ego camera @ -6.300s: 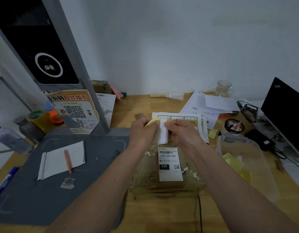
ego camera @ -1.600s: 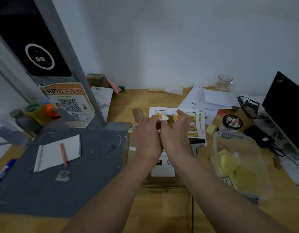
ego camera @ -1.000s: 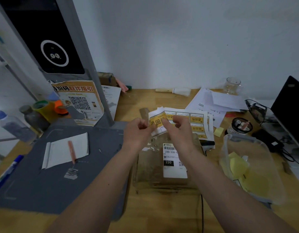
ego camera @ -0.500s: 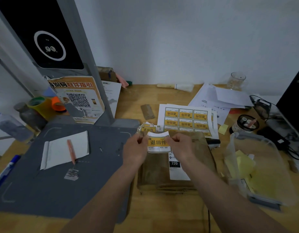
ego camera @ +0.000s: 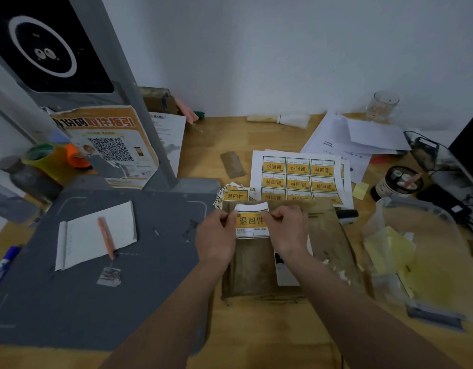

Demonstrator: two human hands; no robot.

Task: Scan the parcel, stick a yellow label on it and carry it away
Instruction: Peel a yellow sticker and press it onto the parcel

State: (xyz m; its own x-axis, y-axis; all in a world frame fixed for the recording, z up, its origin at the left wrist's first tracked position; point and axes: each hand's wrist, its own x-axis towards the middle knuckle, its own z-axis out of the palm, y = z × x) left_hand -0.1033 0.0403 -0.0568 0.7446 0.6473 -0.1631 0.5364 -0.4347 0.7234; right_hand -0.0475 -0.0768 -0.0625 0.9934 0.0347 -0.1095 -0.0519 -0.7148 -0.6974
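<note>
A brown parcel (ego camera: 328, 243) lies flat on the wooden table in front of me, with a white shipping label (ego camera: 286, 272) on its top, partly hidden by my right wrist. I hold one yellow label (ego camera: 251, 221) stretched between both hands just above the parcel's far left part. My left hand (ego camera: 216, 235) pinches its left edge and my right hand (ego camera: 286, 230) pinches its right edge. A sheet of yellow labels (ego camera: 299, 174) lies just beyond the parcel, and a small pile of cut labels (ego camera: 234, 194) sits to its left.
A grey scanner base (ego camera: 97, 288) with a post and dark screen stands at left, carrying a notepad and pen (ego camera: 97, 235). A clear plastic bin (ego camera: 421, 262) with yellow backing scraps is at right. Papers, a jar, cables and a monitor edge crowd the far right.
Both hands have brought the yellow label down from over the sheet to just above the parcel. My view has tilted down and closer.
</note>
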